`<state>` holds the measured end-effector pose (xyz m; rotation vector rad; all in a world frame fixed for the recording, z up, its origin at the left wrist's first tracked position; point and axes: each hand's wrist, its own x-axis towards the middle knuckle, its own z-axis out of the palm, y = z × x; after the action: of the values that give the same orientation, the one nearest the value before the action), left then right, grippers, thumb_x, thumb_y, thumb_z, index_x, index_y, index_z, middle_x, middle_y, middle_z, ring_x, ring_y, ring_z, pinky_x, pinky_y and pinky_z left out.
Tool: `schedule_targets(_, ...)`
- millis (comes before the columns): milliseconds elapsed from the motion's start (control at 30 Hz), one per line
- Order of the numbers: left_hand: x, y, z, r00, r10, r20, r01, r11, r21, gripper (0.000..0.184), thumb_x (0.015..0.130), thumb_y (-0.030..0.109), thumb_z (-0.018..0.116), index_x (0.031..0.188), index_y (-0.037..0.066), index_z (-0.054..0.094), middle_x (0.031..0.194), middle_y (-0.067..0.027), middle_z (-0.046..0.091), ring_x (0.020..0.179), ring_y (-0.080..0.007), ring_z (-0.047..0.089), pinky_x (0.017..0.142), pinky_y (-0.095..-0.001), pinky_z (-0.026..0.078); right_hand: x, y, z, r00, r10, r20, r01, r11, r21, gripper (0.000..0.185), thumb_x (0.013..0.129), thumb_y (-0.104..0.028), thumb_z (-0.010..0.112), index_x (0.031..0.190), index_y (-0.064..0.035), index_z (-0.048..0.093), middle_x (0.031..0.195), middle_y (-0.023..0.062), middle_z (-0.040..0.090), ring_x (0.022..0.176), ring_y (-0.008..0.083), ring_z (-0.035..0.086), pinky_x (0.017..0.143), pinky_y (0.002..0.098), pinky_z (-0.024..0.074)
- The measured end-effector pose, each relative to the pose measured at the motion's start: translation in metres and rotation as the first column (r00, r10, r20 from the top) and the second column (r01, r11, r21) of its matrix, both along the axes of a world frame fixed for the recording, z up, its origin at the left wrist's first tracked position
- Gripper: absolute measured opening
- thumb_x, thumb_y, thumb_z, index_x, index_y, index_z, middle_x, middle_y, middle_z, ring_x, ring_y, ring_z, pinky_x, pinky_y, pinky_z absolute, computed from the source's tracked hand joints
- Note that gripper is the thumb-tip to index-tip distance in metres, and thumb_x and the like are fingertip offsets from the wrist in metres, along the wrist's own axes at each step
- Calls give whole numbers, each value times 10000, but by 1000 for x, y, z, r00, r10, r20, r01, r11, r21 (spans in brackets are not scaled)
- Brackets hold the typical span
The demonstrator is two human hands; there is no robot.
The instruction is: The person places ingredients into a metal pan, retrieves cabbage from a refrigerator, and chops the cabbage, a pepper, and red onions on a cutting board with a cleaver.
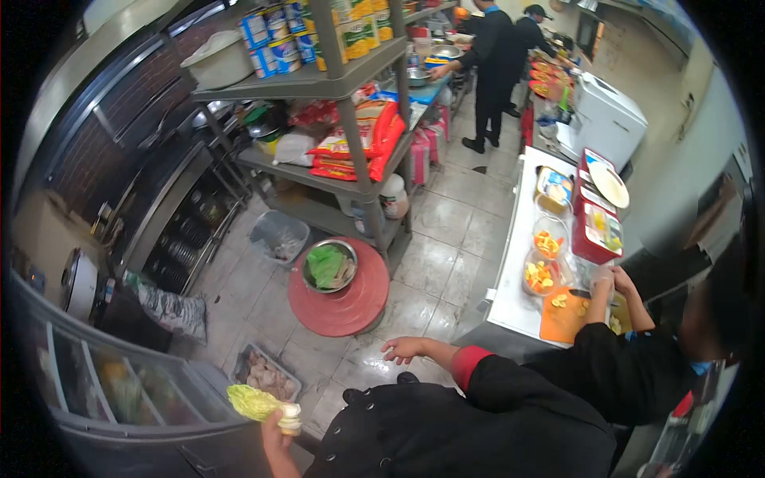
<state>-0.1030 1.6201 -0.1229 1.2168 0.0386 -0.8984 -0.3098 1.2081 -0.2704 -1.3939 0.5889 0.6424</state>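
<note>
My left hand (277, 434) grips the white base of a pale green leafy cabbage (253, 402), whose leaves point left over the edge of a grey bin of pale pieces (267, 374). Nothing is in my right hand (405, 348), which hangs over the tiled floor with its fingers apart. Beyond my hands, a metal bowl (348, 250) with green leaves (325, 265) stands on a round red lid (335, 307).
A grey shelf (382, 64) holds cans and red bags. At the right, a co-worker's hands (612, 280) are over a white counter (510, 275) with an orange board (562, 323). Two people (490, 60) stand farther back. A glass-topped fridge (119, 382) is at the left.
</note>
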Motion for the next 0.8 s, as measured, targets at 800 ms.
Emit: schedule_targets(800, 42, -100, 34, 903, -428, 34, 424, 902, 82, 488, 823, 365, 719, 1134, 1, 622, 977, -99, 683, 852, -229, 669, 750, -354, 547, -136, 28, -80, 797, -583, -157, 552, 809, -202, 254, 862, -268, 645, 1041, -92, 686, 894, 59, 668, 696, 194, 672, 568, 393, 555)
